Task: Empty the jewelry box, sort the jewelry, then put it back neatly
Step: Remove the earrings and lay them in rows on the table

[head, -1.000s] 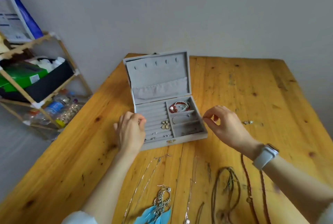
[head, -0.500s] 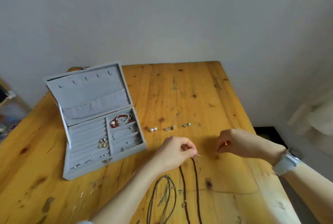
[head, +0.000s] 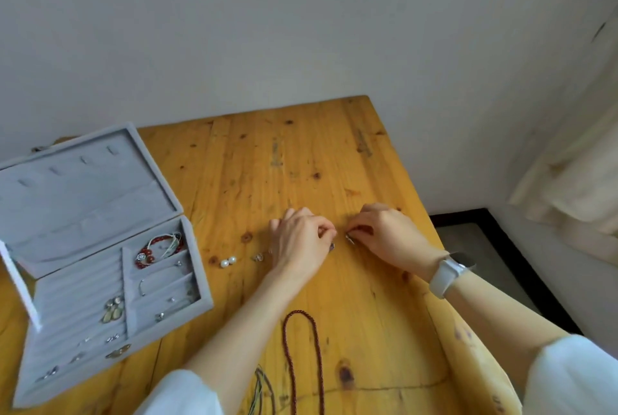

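The grey velvet jewelry box (head: 200,294) lies open at the left of the wooden table (head: 301,164). Inside it are a red bead bracelet (head: 157,249), pale drop earrings (head: 113,311) and several small studs. On the table to its right lie two pearl earrings (head: 228,261) and a small clear earring (head: 257,257). My left hand (head: 301,240) and my right hand (head: 388,234) meet fingertip to fingertip over the table, each pinching a tiny silver earring piece. A dark red bead necklace (head: 301,357) lies below my hands.
Thin green and brown cords (head: 262,391) lie at the bottom edge. The table's right edge (head: 431,237) drops to a dark-framed floor area (head: 495,247). A pale curtain (head: 575,180) hangs at the right. My right wrist wears a white watch (head: 446,276).
My view swung right, so the box now sits at the far left. Both hands left the box, crossed to the table's right part and came together over a small silver earring.
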`<action>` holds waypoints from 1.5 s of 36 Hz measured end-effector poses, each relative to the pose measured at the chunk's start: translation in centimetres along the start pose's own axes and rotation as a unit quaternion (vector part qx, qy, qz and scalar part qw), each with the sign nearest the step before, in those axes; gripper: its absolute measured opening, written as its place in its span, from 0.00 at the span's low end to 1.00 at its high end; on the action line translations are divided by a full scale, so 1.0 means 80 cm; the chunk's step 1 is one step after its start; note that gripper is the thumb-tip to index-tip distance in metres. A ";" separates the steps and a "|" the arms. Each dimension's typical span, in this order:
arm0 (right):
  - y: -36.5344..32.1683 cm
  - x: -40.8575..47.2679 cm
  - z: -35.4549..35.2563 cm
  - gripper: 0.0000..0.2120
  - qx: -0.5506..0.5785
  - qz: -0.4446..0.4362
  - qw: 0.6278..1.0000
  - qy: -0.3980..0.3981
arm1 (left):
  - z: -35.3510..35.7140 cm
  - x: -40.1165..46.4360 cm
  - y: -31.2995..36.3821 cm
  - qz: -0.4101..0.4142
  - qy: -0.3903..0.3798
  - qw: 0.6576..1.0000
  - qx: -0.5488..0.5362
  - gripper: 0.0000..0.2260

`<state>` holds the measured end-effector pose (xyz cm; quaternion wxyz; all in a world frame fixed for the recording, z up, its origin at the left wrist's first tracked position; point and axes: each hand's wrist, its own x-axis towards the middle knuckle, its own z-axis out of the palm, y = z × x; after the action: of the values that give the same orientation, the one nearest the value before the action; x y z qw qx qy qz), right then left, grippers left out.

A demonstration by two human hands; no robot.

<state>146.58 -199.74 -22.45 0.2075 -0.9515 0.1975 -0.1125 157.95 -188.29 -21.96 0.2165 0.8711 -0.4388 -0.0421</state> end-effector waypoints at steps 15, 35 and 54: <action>-0.054 0.005 -0.009 0.12 0.148 0.032 0.980 0.129 | -0.046 -0.022 -0.037 -0.036 0.136 0.986 -0.090 0.09; -0.314 0.064 0.130 0.12 0.101 -0.151 0.983 0.007 | -0.145 -0.207 -0.290 -0.206 0.252 0.944 0.061 0.15; -0.328 0.078 0.157 0.03 0.075 -0.127 0.988 -0.051 | -0.143 -0.177 -0.297 -0.099 0.181 0.978 0.026 0.11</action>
<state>164.56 -176.06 -21.21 0.2722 -0.9551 0.0553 -0.1034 170.04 -160.93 -23.17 0.2641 0.9087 -0.3053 0.1063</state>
